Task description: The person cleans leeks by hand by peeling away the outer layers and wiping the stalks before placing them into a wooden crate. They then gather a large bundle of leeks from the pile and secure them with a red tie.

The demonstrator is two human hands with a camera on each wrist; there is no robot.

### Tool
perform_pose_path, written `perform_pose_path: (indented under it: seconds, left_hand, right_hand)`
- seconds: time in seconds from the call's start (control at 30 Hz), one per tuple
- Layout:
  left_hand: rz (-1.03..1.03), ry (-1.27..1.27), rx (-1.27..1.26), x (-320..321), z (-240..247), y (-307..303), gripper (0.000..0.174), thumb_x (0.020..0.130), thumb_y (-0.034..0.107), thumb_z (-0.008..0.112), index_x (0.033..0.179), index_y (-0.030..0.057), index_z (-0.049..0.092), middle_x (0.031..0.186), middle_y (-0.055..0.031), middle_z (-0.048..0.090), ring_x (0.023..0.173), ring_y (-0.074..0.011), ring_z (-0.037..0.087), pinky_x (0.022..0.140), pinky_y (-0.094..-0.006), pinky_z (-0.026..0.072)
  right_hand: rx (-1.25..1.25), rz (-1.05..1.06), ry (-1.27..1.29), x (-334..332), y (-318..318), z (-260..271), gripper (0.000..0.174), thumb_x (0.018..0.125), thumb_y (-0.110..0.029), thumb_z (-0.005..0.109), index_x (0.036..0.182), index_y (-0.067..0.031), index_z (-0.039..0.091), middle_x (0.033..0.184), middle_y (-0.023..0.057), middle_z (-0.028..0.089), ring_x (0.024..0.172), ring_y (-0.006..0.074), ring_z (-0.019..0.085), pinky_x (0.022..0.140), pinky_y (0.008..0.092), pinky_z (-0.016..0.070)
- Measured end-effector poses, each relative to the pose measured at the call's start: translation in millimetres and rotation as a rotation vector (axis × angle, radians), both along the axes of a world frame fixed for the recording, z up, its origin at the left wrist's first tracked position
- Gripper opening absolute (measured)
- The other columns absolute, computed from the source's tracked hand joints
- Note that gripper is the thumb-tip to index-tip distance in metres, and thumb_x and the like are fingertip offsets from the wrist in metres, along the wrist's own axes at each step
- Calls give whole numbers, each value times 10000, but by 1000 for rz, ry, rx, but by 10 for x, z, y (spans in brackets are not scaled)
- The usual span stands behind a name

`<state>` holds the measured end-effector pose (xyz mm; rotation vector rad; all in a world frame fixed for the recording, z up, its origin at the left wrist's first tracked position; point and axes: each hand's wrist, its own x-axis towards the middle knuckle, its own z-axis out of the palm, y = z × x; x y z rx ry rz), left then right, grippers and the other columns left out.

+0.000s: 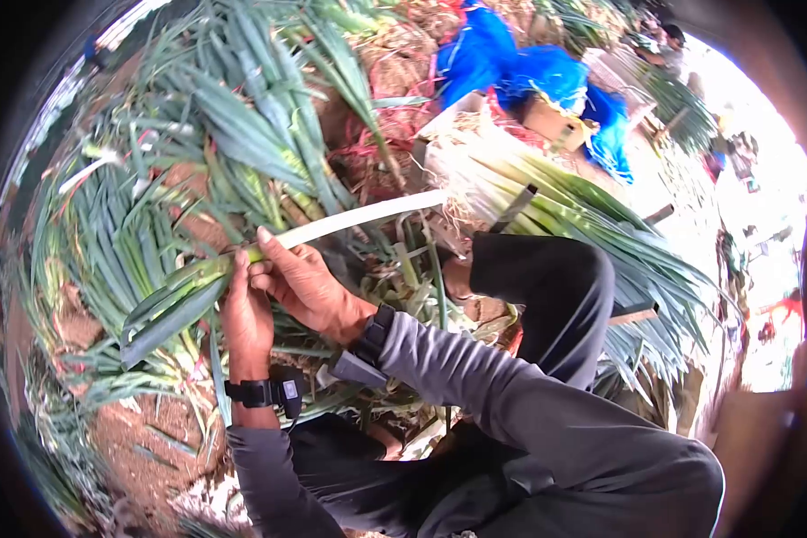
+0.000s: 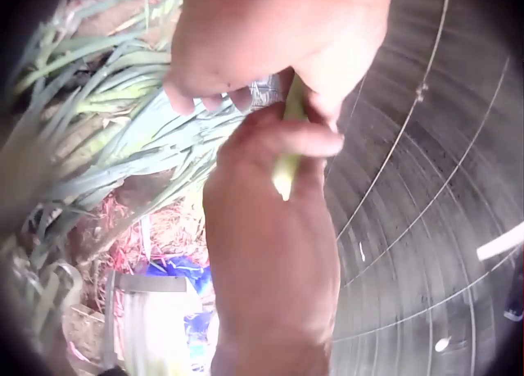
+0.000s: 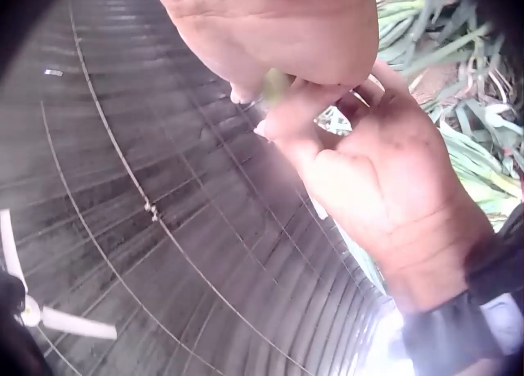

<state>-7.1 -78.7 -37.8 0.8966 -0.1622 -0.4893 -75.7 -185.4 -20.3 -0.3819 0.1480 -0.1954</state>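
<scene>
A long green onion (image 1: pixel 368 213) lies across both hands in the head view, its white shank and roots pointing right and its cut-looking green leaves to the left. My left hand (image 1: pixel 247 318) holds it from below near the leaves, thumb against the stalk. Close beside it, my right hand (image 1: pixel 314 287) pinches the stalk where white turns green. Both wrist views show the hands close together, fingers around the stalk; a short pale green piece of it (image 2: pixel 291 138) shows between the fingers in the left wrist view.
Heaps of green onions (image 1: pixel 251 108) cover the ground at left and ahead. A pile of trimmed ones (image 1: pixel 547 197) lies at right in a frame with dark upright posts (image 1: pixel 514 209). Blue bags (image 1: pixel 484 54) and pink ties are beyond. The person's bent leg (image 1: pixel 547 296) is close to the pile.
</scene>
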Motion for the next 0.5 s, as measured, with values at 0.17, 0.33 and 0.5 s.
perform_pose_path:
  seconds: [0.17,0.33,0.5]
  left_hand:
    - [-225,-186,202,-154,133,-141,547,991,334,687,1423,40,525,1218,-134,666,1119,-236,661,1078,-383,474]
    - [-253,-78,535,-91,-139,-157,501,985,367,691,1360,50,594,1195,-121,674,1046,-201,679,1003,-347,506]
    - [-175,-39,564,44,-386,-362,381,962,315,722,1266,102,639,1124,-57,691,987,-172,684,938,-328,516]
  right_hand:
    - [-810,-499,-172,-512,-1143,698,176,1021,-152,633,1052,2,712,837,93,738,727,155,708,679,278,585]
    - [-1932,-980,227,-1752,-3116,2322,286,994,-268,661,1133,-20,681,871,112,730,746,200,705,687,343,571]
    - [-3120,-567,602,-2674,-3968,3011,349,963,-290,659,1175,-13,641,932,166,699,812,290,688,717,406,546]
